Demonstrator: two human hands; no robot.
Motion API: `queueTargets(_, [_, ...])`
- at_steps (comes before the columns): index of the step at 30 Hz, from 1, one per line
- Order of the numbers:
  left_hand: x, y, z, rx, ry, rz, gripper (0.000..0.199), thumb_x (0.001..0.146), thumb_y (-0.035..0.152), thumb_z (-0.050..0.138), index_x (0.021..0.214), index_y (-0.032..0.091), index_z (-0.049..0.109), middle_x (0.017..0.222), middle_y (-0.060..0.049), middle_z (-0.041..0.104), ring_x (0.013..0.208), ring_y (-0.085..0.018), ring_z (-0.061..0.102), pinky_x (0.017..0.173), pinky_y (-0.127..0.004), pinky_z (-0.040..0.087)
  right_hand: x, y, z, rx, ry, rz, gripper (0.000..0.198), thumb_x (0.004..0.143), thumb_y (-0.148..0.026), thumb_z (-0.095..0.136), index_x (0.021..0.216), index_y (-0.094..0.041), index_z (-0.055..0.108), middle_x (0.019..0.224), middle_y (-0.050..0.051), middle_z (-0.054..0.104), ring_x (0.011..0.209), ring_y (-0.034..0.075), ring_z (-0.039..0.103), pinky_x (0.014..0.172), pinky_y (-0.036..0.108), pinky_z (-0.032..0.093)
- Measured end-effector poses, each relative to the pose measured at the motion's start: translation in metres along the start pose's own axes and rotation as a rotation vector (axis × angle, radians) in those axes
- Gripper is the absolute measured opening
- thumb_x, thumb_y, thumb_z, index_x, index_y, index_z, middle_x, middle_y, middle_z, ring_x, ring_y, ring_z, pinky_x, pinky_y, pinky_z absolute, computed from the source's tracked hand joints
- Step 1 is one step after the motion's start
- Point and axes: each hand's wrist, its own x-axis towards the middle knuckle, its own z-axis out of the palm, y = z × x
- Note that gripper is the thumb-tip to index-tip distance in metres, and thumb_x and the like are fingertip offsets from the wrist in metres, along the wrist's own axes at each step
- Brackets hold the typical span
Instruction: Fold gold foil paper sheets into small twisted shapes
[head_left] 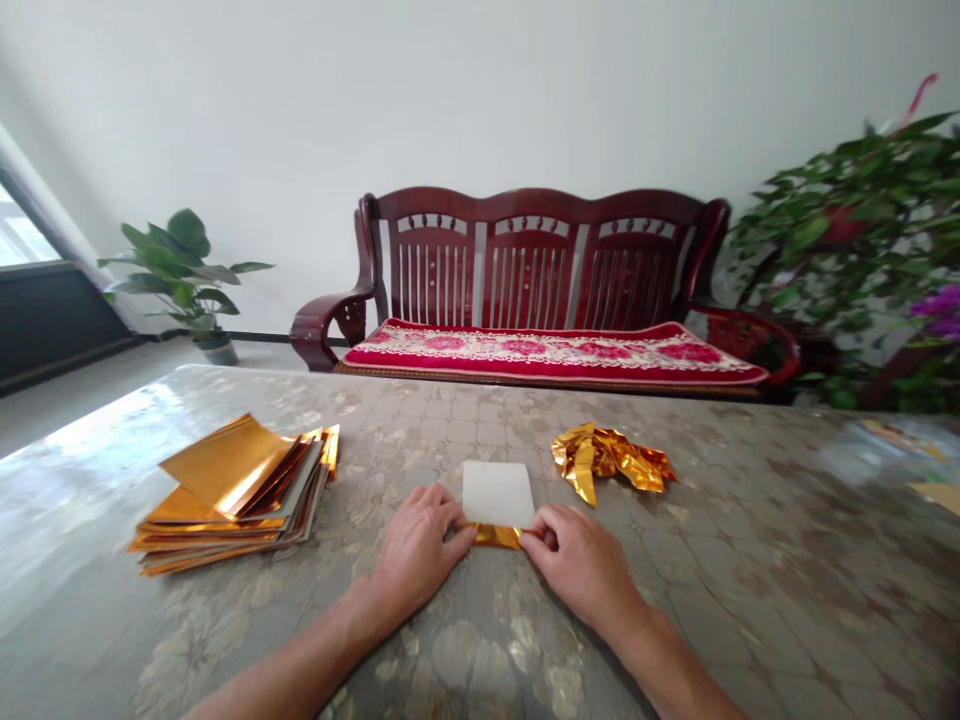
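A sheet of gold foil paper (498,492) lies on the table in front of me, its pale back facing up. Along its near edge a strip is turned over, so the shiny gold side shows. My left hand (424,540) pinches the left end of that strip between thumb and fingers. At the right end, my right hand (577,555) grips it the same way, fingers curled in. Left of my hands sits an uneven stack of gold foil sheets (232,490). Beyond my right hand rests a crumpled heap of gold foil pieces (611,460).
A patterned cover spreads over the table (420,640). Clear plastic packaging (892,450) lies at the right edge. Behind the table stands a dark red wooden bench (532,280) with a red floral cushion (525,350). Potted plants (184,275) flank it.
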Motion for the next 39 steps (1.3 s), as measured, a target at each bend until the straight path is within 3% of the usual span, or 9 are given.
queueTargets(20, [-0.005,0.002,0.002,-0.076,-0.025,-0.139,0.019,0.083,0.031,0.061,0.068,0.020,0.062,0.088,-0.001,0.057,0.083,-0.016,0.058,0.072,-0.025,0.041,0.002,0.003,-0.005,-0.073,-0.015,0.000,0.024,0.089,-0.036,0.061,0.069,-0.024,0.064,0.071,-0.001,0.068,0.072,0.017,0.060,0.060,0.028,0.029])
queueTargets(39, [-0.010,0.003,0.003,0.023,-0.025,-0.138,0.021,0.091,0.034,0.056,0.075,0.021,0.061,0.092,-0.002,0.060,0.087,-0.017,0.060,0.074,-0.027,0.039,0.000,0.012,0.001,-0.046,-0.005,-0.154,0.021,0.088,-0.036,0.063,0.072,-0.023,0.059,0.076,-0.001,0.066,0.076,0.017,0.059,0.064,0.027,0.032])
